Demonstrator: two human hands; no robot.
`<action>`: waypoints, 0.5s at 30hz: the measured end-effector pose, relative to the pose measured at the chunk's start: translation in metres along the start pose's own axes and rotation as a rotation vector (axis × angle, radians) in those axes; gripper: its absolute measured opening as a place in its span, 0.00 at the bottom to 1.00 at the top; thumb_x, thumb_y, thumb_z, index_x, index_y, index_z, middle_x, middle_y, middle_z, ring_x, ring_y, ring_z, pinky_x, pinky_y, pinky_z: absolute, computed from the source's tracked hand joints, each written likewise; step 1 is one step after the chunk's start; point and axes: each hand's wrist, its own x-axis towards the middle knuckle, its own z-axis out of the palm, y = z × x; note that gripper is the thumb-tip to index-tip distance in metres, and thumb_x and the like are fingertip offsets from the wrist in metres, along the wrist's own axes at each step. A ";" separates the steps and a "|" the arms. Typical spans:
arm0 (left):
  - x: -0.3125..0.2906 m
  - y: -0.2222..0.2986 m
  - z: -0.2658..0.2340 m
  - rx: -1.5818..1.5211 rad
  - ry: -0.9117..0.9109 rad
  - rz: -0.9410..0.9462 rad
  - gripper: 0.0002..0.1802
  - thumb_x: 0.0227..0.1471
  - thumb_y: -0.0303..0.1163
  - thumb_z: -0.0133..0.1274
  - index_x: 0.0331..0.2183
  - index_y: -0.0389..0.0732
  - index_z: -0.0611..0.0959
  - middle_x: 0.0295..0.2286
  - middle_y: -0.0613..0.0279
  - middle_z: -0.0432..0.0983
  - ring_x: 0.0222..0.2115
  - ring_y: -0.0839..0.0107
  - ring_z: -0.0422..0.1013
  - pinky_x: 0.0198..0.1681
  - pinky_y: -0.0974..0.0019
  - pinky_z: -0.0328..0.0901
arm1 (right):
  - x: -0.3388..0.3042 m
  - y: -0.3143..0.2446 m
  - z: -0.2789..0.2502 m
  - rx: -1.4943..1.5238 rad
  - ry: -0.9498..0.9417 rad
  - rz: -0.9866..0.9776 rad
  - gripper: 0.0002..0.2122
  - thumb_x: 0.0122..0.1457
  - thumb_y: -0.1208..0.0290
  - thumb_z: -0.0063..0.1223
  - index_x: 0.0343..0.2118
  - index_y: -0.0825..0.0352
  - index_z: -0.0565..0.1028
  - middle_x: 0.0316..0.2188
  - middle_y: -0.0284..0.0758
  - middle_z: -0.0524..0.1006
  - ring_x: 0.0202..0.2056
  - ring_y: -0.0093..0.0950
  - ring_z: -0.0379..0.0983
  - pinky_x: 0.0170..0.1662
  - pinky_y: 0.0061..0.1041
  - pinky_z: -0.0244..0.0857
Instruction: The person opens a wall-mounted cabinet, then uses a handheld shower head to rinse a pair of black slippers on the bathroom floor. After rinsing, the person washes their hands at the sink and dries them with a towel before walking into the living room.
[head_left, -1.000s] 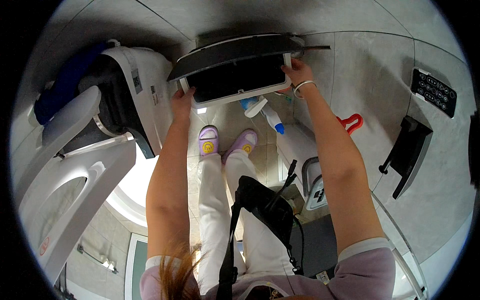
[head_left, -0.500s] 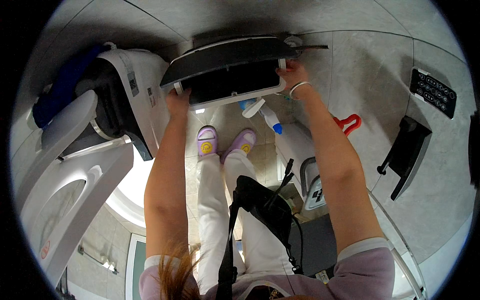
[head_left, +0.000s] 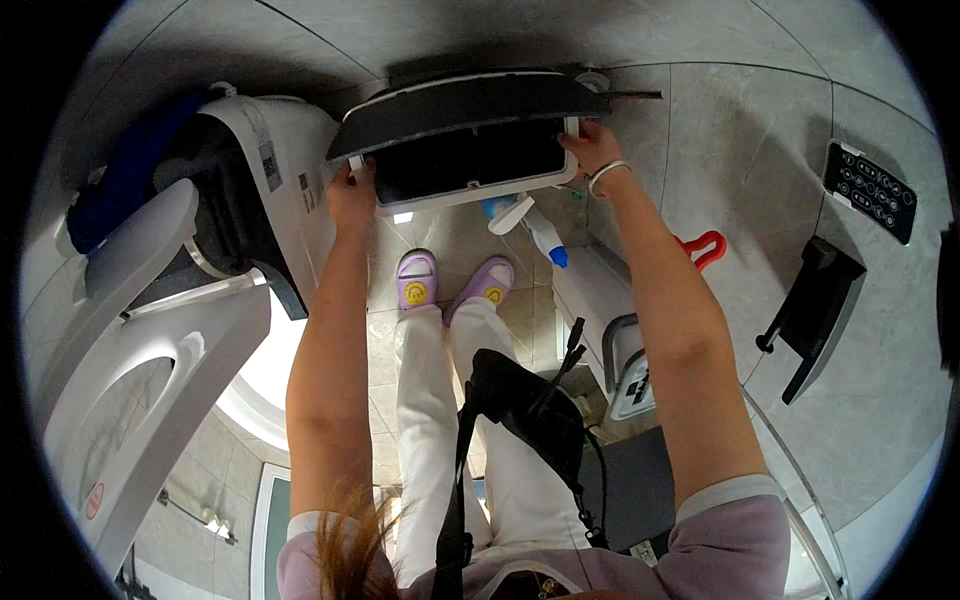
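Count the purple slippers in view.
2: the left slipper and the right slipper, worn side by side, below the white-rimmed box in the picture. Others could be hidden behind it.

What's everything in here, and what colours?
Lidded bin: one, black and white, top centre
Toilet: one, mostly white, left
Cloth-like item: one, blue, upper left
Blue-capped bottle: one, white, centre
Slippers: two, lilac, centre
Remote control: one, black, right wall
Wall-mounted holder: one, black, right wall
Loop: one, red, right
Strapped pouch: one, black, lower centre
Trousers: one pair, white, lower centre
Bracelet: one, pale, upper centre
Left grip: one, bare, bin's left
Right grip: one, bare, bin's right
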 end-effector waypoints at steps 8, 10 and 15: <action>0.016 0.012 0.002 -0.203 0.021 0.034 0.23 0.48 0.46 0.43 0.37 0.36 0.75 0.26 0.56 0.72 0.29 0.67 0.67 0.34 0.68 0.59 | 0.024 0.008 -0.001 0.132 0.123 -0.085 0.13 0.51 0.66 0.46 0.36 0.70 0.71 0.35 0.40 0.73 0.35 0.35 0.70 0.39 0.26 0.60; 0.025 0.010 0.007 -0.324 0.021 0.007 0.23 0.48 0.46 0.43 0.36 0.35 0.75 0.24 0.58 0.71 0.28 0.68 0.65 0.33 0.69 0.59 | 0.035 0.013 -0.001 0.136 0.125 -0.079 0.14 0.54 0.66 0.43 0.40 0.70 0.69 0.38 0.38 0.72 0.37 0.32 0.68 0.39 0.26 0.59; 0.038 0.019 0.009 -0.463 0.041 -0.113 0.21 0.47 0.42 0.46 0.36 0.34 0.74 0.24 0.61 0.69 0.26 0.73 0.63 0.33 0.72 0.58 | 0.030 -0.012 -0.001 0.025 0.125 0.012 0.14 0.55 0.66 0.40 0.42 0.69 0.68 0.42 0.38 0.70 0.40 0.33 0.66 0.42 0.25 0.57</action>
